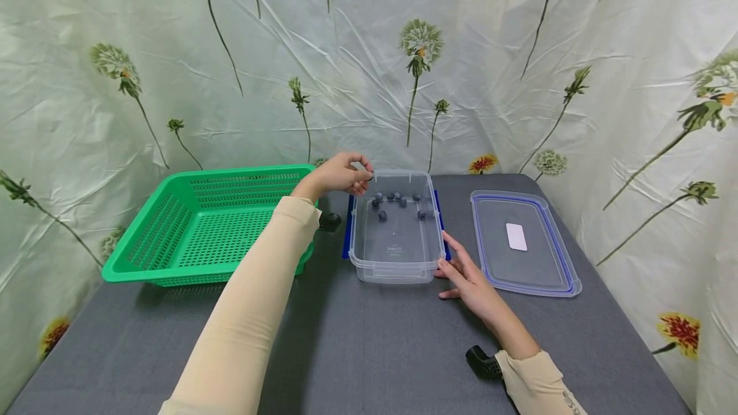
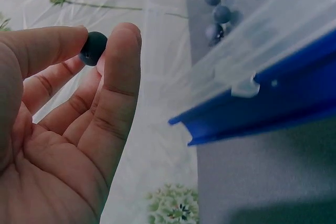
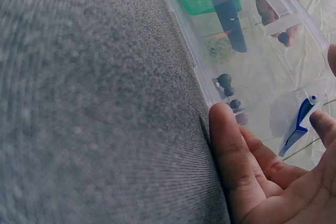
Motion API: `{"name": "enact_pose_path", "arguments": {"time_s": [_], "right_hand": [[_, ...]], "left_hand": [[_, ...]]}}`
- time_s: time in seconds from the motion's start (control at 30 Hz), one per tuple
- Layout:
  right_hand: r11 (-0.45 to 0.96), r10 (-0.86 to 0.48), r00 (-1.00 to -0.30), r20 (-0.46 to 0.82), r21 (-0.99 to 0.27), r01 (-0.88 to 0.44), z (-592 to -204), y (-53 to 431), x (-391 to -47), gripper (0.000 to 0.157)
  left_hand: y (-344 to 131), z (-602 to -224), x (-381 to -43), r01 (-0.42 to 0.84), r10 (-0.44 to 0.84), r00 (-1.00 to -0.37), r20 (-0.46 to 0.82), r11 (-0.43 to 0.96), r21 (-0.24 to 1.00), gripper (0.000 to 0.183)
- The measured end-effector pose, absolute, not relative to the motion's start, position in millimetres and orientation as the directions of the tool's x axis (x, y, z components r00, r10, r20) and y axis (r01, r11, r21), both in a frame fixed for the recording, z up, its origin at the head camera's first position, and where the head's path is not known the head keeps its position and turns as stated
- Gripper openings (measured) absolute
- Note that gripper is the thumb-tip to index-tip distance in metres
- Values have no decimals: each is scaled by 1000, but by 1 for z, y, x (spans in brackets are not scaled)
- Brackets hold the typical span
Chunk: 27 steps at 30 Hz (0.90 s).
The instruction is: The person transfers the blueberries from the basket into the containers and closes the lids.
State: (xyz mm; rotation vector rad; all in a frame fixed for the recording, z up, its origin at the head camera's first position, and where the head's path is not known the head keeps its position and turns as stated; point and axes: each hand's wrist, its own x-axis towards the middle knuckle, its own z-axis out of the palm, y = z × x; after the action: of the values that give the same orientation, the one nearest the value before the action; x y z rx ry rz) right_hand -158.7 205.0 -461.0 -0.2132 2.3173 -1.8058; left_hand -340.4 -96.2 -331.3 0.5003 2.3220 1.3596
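My left hand [image 1: 341, 175] pinches a dark blueberry [image 2: 94, 49] between thumb and fingertip, above the far left corner of a clear plastic box [image 1: 369, 245]. Several blueberries [image 1: 383, 216] lie on the box's floor, mostly toward its far end. Blue latch flaps [image 2: 273, 87] hang out along the box's sides. My right hand [image 1: 469, 284] touches the box's near right side with fairly straight, spread fingers; in the right wrist view its lower fingers [image 3: 226, 135] lie close to the tabletop beside the wall.
A green slotted basket [image 1: 190, 274] stands to the left of the box. The clear lid [image 1: 498, 264] with a blue seal and white label lies flat to the right. Grey cloth [image 1: 369, 344] covers the table. A flower-print curtain [image 1: 357, 82] hangs behind.
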Motion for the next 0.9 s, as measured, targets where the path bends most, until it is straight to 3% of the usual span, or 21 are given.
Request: {"name": "enact_pose_path", "arguments": {"time_s": [0.3,0.63,0.9], "right_hand": [[230,-240,-969,-60,-973,4,-460,207,-158,66],[242,-246,-967,-62,-970,1,-459,206,-160,66],[230,-243,-968,-61,-973,4,-458,206,-159,67]], "left_hand": [[-71,-342,-345,145,503,-846,-177,536,832,12],[-65,-349,-350,107,475,-850,-227,578,809,38],[-64,-347,-347,127,488,-847,-212,572,811,33]]}}
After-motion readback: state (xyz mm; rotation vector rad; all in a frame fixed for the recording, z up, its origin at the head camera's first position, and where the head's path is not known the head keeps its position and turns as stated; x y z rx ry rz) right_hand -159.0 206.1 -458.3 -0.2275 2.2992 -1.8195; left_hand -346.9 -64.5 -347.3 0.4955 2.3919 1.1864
